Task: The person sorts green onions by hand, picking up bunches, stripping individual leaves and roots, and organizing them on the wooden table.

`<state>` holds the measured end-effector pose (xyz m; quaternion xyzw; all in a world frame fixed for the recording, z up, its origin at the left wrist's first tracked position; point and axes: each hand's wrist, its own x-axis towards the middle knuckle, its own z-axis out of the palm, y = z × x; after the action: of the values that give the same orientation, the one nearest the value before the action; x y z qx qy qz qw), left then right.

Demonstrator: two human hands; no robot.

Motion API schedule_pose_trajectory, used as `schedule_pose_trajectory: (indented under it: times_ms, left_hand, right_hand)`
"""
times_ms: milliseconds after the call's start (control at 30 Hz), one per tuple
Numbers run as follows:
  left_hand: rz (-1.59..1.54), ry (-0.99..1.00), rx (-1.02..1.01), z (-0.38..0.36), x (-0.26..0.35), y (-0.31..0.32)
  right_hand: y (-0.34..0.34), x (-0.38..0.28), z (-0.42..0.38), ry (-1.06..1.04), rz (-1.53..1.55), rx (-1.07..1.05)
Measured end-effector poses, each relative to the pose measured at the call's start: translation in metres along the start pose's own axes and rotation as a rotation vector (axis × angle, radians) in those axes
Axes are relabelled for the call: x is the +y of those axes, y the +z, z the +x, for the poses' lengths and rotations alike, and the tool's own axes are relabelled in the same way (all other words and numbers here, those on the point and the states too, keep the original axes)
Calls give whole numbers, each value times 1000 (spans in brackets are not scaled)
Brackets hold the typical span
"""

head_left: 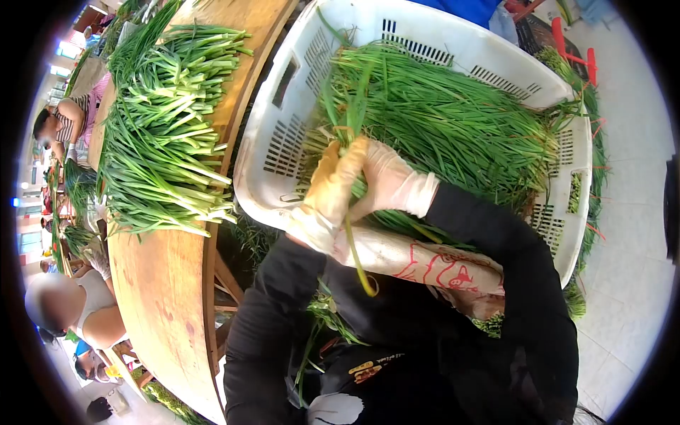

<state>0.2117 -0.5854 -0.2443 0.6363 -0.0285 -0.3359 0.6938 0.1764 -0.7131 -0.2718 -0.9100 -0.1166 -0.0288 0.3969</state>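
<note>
In front of me, both gloved hands meet over the near left part of a white plastic crate. My left hand, in a yellow-stained glove, is closed around a small bunch of chives. Against it, my right hand in a whitish glove is closed on the same bunch, its fingertips partly hidden. The bunch's green leaves point up, away from me. One yellowish-green stalk hangs below the hands. A thick layer of long chives lies in the crate beyond them.
On the left, a wooden table carries a long row of green stalks with pale ends. A printed sack lies over the crate's near side. Other people sit across the table. Tiled floor and a red object are on the right.
</note>
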Motion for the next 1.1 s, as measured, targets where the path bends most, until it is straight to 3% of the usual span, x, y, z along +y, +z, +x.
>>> schedule_pose_trajectory:
  times_ms: [33, 67, 200, 333, 400, 500, 533, 600, 633, 700, 733, 867, 933, 967, 1000, 1100]
  left_hand:
    - [-26, 54, -78, -9, 1, 4]
    - [-25, 54, -78, -14, 4, 8]
    - [-129, 75, -198, -31, 23, 23]
    - [-218, -59, -492, -17, 37, 7]
    - [-132, -120, -455, 0, 23, -4]
    - [33, -15, -104, 15, 9, -3]
    - [50, 134, 8, 20, -6, -8]
    - [699, 592, 202, 38, -29, -26]
    - [489, 452, 6, 41, -41, -26]
    - [738, 312, -207, 2, 0, 4]
    - [1021, 387, -209, -11, 9, 14]
    - [912, 648, -288, -48, 22, 28]
    - [350, -91, -504, -81, 54, 34]
    - [234, -46, -624, -86, 51, 36]
    - [211, -176, -770, -95, 54, 34]
    - [5, -317, -1080, -127, 63, 56]
  right_hand:
    - [4, -4, 0, -68, 9, 130]
    - [6, -1, -2, -68, 9, 131]
    - [-4, 11, -13, 228, -76, -59]
    - [-38, 19, -37, 126, 498, 146]
    - [-51, 14, -46, 288, 783, 92]
    - [-70, 14, -66, 261, 906, 141]
    - [-75, 16, -72, 227, 979, 171]
    - [-94, 10, -81, 113, 892, 170]
    - [-101, 6, -88, 145, 899, 222]
    - [-116, -7, -100, 179, 898, 285]
    - [-124, -15, -105, 187, 864, 341]
    - [-181, -59, -116, 114, 679, 477]
    - [-210, -86, -124, 152, 664, 572]
    - [-222, -107, -123, 97, 636, 631]
    - [-230, -124, -123, 37, 609, 686]
    - [-266, -126, -155, -47, 668, 769]
